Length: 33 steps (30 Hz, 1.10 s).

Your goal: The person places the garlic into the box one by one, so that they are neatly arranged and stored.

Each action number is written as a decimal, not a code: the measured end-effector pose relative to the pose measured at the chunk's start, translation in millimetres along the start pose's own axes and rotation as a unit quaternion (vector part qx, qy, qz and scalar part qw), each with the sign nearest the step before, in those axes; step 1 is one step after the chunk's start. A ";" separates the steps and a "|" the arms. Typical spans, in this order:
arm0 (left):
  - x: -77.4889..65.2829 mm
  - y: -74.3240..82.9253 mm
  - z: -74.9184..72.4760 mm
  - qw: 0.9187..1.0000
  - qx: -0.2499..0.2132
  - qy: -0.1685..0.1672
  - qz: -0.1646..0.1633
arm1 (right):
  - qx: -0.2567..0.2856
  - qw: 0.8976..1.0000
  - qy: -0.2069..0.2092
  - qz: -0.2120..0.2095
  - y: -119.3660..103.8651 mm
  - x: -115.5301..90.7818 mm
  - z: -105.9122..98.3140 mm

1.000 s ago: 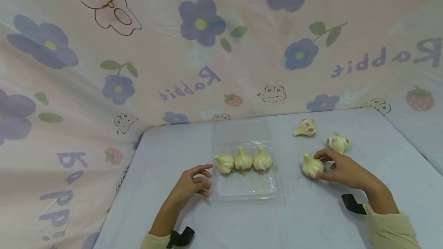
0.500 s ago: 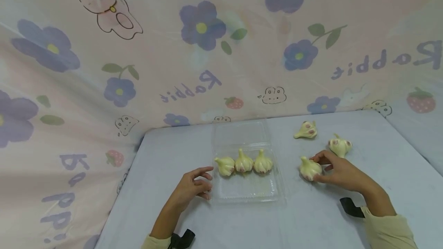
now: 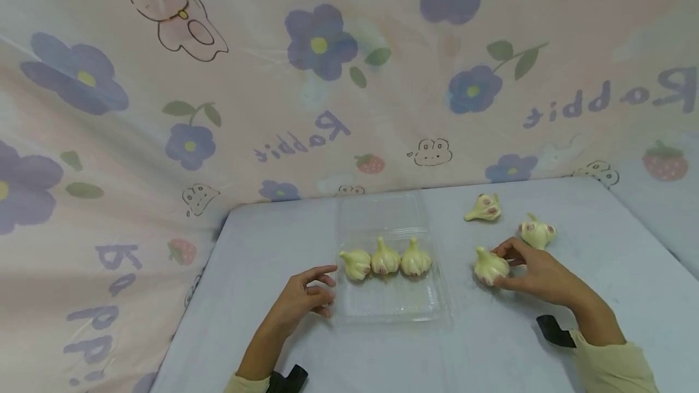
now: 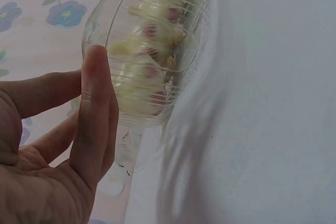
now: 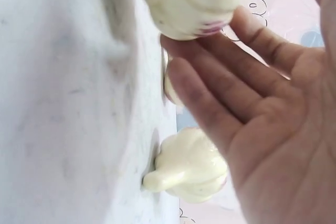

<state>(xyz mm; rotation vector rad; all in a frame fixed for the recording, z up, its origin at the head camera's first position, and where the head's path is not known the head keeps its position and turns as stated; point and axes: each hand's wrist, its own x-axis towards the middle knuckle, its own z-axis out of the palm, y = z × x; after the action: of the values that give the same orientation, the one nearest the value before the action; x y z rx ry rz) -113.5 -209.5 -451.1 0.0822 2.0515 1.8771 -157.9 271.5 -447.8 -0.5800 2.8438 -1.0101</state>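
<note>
My right hand (image 3: pixel 543 273) holds a garlic bulb (image 3: pixel 489 265) between thumb and fingers, right of a clear plastic clamshell box (image 3: pixel 388 314). In the right wrist view, fingertips meet the side of that bulb (image 5: pixel 194 3), which is cut off at the top. Three garlic bulbs stand in a row across the box, the middle one (image 3: pixel 385 258) with its stem up. My left hand (image 3: pixel 299 299) is beside the box's left wall, fingers loosely bent. In the left wrist view, its fingertips are right at the clear wall (image 4: pixel 97 30), with the bulbs showing through.
Two more garlic bulbs lie at the back right, one farther off (image 3: pixel 483 207) and one (image 3: pixel 537 232) just beyond my right hand. The box's lid (image 3: pixel 379 211) is folded back toward the printed curtain (image 3: pixel 327 108). A white cloth (image 3: pixel 382 356) covers the table.
The garlic bulb in my right hand has shifted slightly left along the table. The left hand stays beside the box. The head view has tilted a little upward.
</note>
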 end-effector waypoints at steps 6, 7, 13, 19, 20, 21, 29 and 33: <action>2.4 -1.4 2.8 1.000 -0.005 -0.008 0.008 | -0.009 0.999 0.043 0.009 -5.5 -1.9 -5.6; 2.9 -1.4 3.4 1.000 -0.007 -0.009 0.008 | -0.008 0.999 0.049 0.012 -6.6 -2.5 -7.2; 3.2 -1.3 4.2 1.000 -0.010 -0.006 0.000 | -0.003 0.997 0.077 0.027 -14.6 -6.2 -14.4; 2.2 -0.9 1.8 1.000 -0.003 0.008 -0.009 | 0.020 0.996 0.087 0.029 -20.2 -4.9 -18.4; 1.9 -0.8 1.5 1.000 -0.002 0.009 -0.010 | 0.024 0.995 0.087 0.031 -20.6 -4.5 -18.9; 1.8 -0.8 1.2 1.000 0.000 0.010 -0.011 | 0.028 0.995 0.087 0.033 -21.0 -4.2 -19.2; 1.3 1.4 0.3 1.000 0.005 0.008 -0.018 | 0.035 0.994 0.095 0.048 -27.5 -5.2 -24.1; 1.7 2.0 0.2 1.000 0.004 0.004 -0.021 | 0.036 0.993 0.097 0.050 -30.5 -6.1 -25.2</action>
<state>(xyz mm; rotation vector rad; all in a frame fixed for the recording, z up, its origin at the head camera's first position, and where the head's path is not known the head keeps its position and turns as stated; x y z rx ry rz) -115.4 -208.6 -449.5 0.0322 2.0492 1.8475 -147.0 267.0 -409.5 -0.3478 2.9500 -1.2065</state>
